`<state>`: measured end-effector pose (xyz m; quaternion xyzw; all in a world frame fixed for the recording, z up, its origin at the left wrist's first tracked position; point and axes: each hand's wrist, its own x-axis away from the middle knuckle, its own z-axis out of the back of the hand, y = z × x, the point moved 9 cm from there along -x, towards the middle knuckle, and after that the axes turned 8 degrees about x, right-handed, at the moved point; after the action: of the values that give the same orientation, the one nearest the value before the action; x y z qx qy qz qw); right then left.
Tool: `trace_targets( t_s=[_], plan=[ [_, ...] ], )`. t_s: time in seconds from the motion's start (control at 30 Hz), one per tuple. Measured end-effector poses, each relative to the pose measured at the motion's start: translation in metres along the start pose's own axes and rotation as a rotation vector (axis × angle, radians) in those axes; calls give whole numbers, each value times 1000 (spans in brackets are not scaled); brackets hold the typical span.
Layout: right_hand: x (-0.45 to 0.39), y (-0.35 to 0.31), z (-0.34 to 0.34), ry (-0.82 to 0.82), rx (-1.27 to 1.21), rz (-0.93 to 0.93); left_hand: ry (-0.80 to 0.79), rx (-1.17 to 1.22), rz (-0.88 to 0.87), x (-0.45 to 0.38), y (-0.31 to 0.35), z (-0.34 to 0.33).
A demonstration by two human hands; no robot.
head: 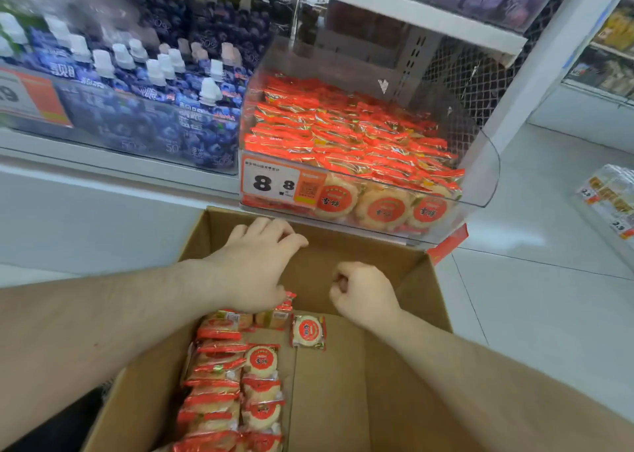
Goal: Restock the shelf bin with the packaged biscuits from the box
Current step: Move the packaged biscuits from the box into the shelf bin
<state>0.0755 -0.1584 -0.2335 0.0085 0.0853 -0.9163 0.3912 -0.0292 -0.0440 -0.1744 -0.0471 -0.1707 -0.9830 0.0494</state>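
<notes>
Both my hands are down inside the cardboard box [425,290]: my left hand [254,266] is spread wide, palm down, over the far end of the biscuit packets [223,376], seemingly to gather some, while my right hand [363,293] is curled into a loose fist holding nothing I can see. One loose packet [308,331] lies between them, and the shelf bin [480,163], already nearly full, sits just beyond my fingertips.

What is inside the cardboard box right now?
The cardboard box holds red-wrapped biscuit packets stacked along its left side, plus one loose packet. The right side shows bare cardboard. The left hand covers the packets beneath it.
</notes>
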Motion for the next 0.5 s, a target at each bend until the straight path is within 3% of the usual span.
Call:
trace_targets(
  t_s=[0.1,0.2,0.3,0.5],
  plan=[
    [7,28,-115,-433,71,-127,-77,45,65,-3,-14,-16],
    [23,47,-189,-626,33,-290,-133,77,123,-5,-26,-30],
    [27,51,-233,-705,112,-272,-204,107,171,-7,-37,-46],
    [10,52,-276,-666,187,-151,-291,168,241,-4,-56,-67]
  ],
)
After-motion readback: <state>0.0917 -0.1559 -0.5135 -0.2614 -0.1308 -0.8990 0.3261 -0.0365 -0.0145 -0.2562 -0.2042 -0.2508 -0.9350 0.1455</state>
